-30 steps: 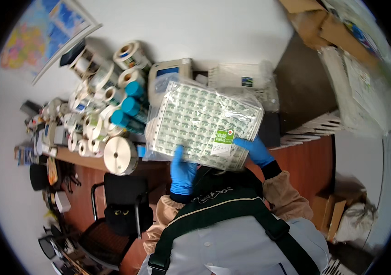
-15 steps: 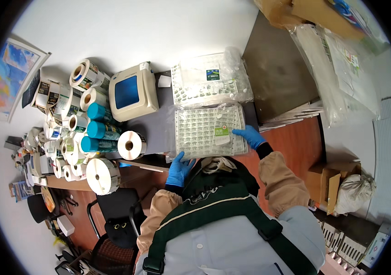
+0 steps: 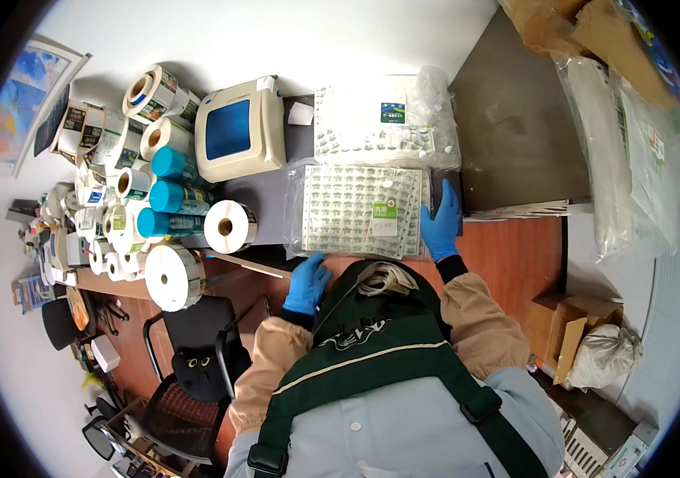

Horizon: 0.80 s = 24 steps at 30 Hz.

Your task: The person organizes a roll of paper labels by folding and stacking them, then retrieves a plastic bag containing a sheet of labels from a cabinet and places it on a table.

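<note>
A clear plastic bag of printed label sheets (image 3: 340, 209), with a green-and-white tag on top, lies at the front edge of the dark table. My right hand (image 3: 441, 223), in a blue glove, rests along the bag's right side, fingers stretched away from me and thumb apart. At the near left corner is my left hand (image 3: 306, 284), gloved too, its fingers loosely spread by the bag's edge; whether it touches the plastic is hard to tell. Just behind lies a second bagged stack of sheets (image 3: 356, 123), bearing a dark green label.
Left of the bags stand a beige label printer (image 3: 240, 131), blue-capped canisters (image 3: 173, 191) and many label rolls (image 3: 230, 227). A brown panel (image 3: 523, 135) rises at the right, with hanging plastic bags (image 3: 627, 159) beyond. Below are a black chair (image 3: 197, 342) and an open carton (image 3: 571, 327).
My right hand has turned from reaching onto the bag's right edge to lying straight along its side. My left hand stays near the front left corner. The whole view has shifted slightly.
</note>
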{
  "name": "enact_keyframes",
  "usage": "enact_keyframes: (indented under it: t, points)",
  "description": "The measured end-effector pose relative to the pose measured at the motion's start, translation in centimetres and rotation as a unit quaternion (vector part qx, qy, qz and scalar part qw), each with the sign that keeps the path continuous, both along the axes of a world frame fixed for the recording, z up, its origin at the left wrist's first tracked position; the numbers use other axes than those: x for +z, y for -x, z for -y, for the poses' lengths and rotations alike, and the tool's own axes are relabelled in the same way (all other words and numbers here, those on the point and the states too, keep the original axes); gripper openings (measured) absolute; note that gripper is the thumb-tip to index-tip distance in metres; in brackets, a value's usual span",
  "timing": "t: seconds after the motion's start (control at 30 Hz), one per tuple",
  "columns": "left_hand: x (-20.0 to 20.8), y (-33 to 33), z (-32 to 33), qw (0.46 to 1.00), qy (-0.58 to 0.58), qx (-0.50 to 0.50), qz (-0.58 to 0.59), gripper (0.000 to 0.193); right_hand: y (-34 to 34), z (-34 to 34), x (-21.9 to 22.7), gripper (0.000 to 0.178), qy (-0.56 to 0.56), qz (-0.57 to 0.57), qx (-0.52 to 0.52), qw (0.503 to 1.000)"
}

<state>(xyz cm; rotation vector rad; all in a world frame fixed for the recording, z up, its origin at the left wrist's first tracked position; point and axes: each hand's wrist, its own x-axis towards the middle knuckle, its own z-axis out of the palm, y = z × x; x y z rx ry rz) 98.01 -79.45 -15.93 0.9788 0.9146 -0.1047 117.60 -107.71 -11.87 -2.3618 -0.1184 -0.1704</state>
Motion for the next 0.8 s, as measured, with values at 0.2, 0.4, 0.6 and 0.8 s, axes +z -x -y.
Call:
enact_keyframes:
  t: [0.2, 0.4, 0.6, 0.8]
  points:
    - [7.6, 9.4, 1.0, 0.997, 0.011, 0.079, 0.009, 0.031, 2.2, -2.3, 3.4, 0.045, -0.001, 0.016, 0.173, 0.985]
    - [-1.6, 29.1, 1.5, 0.917, -0.285, -0.119, -0.252, 0.026, 3.7, -6.4, 3.5, 0.031, -0.080, -0.016, 0.287, 0.954]
    - [-2.3, 40.7, 7.7, 0.891, -0.197, -0.204, -0.355, 0.025, 5.5, -9.8, 5.1, 0.030, -0.059, -0.001, 0.350, 0.935]
    - [-2.1, 42.8, 8.4, 0.897, -0.183, -0.199, -0.350, 0.023, 1.9, -21.7, 4.1, 0.040, 0.092, 0.243, 0.453, 0.853]
